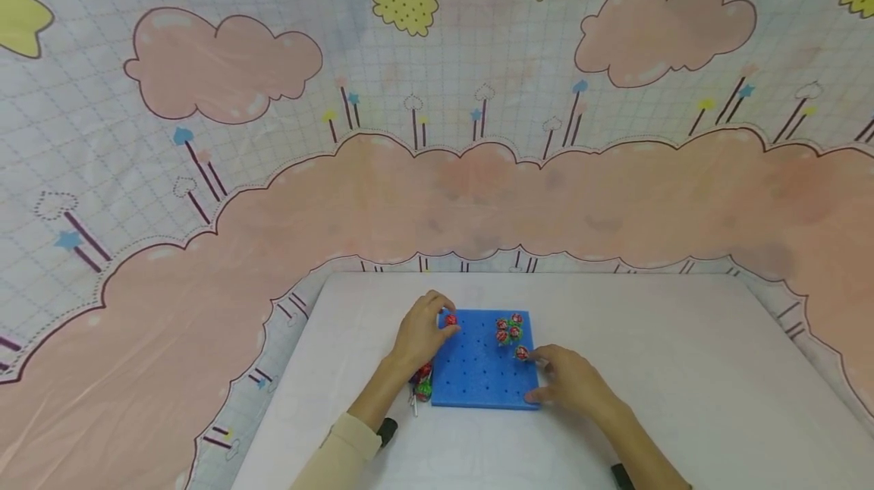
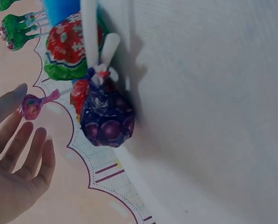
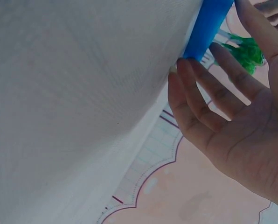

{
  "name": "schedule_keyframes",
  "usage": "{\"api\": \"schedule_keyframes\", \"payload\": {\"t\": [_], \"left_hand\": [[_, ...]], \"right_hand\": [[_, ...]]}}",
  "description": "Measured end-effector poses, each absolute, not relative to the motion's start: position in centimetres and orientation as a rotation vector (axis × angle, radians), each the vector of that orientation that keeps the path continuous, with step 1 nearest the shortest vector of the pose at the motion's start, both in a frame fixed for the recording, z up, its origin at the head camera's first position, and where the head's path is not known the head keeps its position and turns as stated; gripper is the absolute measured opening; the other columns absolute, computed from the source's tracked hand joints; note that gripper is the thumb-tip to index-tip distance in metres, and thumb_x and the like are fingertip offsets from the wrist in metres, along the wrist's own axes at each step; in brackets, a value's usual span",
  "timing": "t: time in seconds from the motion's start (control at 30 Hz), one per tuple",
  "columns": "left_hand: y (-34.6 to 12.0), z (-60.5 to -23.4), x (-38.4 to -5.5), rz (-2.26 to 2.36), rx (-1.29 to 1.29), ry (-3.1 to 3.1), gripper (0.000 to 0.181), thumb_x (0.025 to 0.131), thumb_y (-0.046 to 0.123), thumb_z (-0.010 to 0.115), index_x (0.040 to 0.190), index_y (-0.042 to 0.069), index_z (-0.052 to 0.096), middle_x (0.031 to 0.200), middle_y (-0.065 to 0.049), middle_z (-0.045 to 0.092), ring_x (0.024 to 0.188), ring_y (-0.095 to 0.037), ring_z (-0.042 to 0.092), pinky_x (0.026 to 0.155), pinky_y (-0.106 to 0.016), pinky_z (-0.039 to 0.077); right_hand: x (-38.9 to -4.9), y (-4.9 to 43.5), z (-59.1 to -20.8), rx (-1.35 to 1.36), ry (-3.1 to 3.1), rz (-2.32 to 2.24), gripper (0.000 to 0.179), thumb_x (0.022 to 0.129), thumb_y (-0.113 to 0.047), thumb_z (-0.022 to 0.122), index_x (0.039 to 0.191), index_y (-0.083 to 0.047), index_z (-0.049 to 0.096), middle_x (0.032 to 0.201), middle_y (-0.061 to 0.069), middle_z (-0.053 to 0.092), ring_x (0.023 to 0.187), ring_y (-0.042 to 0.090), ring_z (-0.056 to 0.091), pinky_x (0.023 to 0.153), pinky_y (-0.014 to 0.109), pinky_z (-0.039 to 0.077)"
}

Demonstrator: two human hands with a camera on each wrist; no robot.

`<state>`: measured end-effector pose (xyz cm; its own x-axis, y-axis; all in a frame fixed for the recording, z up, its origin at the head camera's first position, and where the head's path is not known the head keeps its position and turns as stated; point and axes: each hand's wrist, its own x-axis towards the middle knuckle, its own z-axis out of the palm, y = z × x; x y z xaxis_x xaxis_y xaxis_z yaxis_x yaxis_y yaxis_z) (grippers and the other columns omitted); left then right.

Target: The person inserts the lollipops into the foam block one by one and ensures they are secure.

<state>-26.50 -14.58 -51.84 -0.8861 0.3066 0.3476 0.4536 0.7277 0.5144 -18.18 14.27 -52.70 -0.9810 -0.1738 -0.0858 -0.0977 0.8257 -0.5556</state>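
Observation:
On the white table lies a blue foam board (image 1: pixel 471 380) with rows of small holes. At its back left corner my left hand (image 1: pixel 418 331) pinches a red-pink wrapped lollipop (image 1: pixel 451 319), which has a pink twisted wrapper in the left wrist view. Several red-and-green lollipops (image 1: pixel 508 327) stand upright in the board's back right part, and one more (image 1: pixel 522 353) sits nearer the right edge. My right hand (image 1: pixel 573 380) touches the board's right edge with extended, slightly bent fingers; the right wrist view shows its fingertips against the blue side (image 3: pixel 206 28).
Left of the board, under my left forearm, lies a small pile of wrapped lollipops (image 1: pixel 422 386), including a purple one (image 2: pixel 108 119) and a red-and-green one (image 2: pixel 71 44). A patterned cloth (image 1: pixel 478 202) with clouds and stars hangs behind the table (image 1: pixel 655 338).

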Motion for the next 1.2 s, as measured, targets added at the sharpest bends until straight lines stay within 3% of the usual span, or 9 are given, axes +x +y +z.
{"api": "schedule_keyframes", "payload": {"t": [0.13, 0.37, 0.53, 0.9, 1.2], "left_hand": [[-15.1, -51.5, -26.4, -1.047, -0.609, -2.684, 0.030, 0.090, 0.019, 0.085, 0.115, 0.012, 0.071, 0.121, -0.003, 0.064, 0.108, -0.026, 0.065, 0.092, -0.042, 0.059], [-16.3, -51.0, -26.3, -1.157, -0.571, -2.708, 0.030, 0.097, 0.031, 0.077, 0.120, 0.015, 0.069, 0.123, 0.002, 0.062, 0.112, -0.019, 0.062, 0.094, -0.039, 0.057], [-17.2, -50.8, -25.9, -1.099, -0.537, -2.718, 0.018, 0.101, 0.023, 0.072, 0.117, 0.014, 0.070, 0.118, -0.002, 0.064, 0.107, -0.019, 0.063, 0.092, -0.038, 0.058], [-18.5, -51.1, -24.8, -1.024, -0.419, -2.863, 0.014, 0.099, 0.019, 0.074, 0.111, 0.013, 0.070, 0.102, 0.000, 0.063, 0.091, -0.014, 0.061, 0.080, -0.030, 0.057], [-18.7, -51.9, -24.0, -0.982, -0.380, -2.945, 0.018, 0.098, 0.022, 0.074, 0.112, 0.011, 0.070, 0.100, 0.000, 0.063, 0.088, -0.014, 0.060, 0.075, -0.030, 0.055]], "right_hand": [[-18.1, 14.3, -52.7, -0.214, 2.876, -0.871, 0.068, 0.068, -0.031, 0.099, 0.126, -0.010, 0.072, 0.119, 0.006, 0.073, 0.106, 0.027, 0.069, 0.091, 0.050, 0.059], [-18.0, 14.3, -52.6, -0.209, 2.874, -0.883, 0.067, 0.068, -0.030, 0.099, 0.126, -0.010, 0.072, 0.119, 0.006, 0.073, 0.107, 0.027, 0.069, 0.092, 0.050, 0.059], [-18.1, 14.4, -52.7, -0.225, 2.864, -0.909, 0.068, 0.067, -0.029, 0.099, 0.126, -0.009, 0.072, 0.120, 0.007, 0.073, 0.107, 0.028, 0.069, 0.090, 0.050, 0.059], [-18.2, 14.4, -52.8, -0.241, 2.863, -0.900, 0.069, 0.067, -0.031, 0.099, 0.126, -0.009, 0.072, 0.119, 0.007, 0.073, 0.106, 0.028, 0.069, 0.090, 0.050, 0.059], [-18.0, 14.4, -52.6, -0.242, 2.854, -0.927, 0.066, 0.067, -0.029, 0.099, 0.124, -0.010, 0.072, 0.117, 0.005, 0.074, 0.104, 0.026, 0.069, 0.089, 0.049, 0.059]]}}
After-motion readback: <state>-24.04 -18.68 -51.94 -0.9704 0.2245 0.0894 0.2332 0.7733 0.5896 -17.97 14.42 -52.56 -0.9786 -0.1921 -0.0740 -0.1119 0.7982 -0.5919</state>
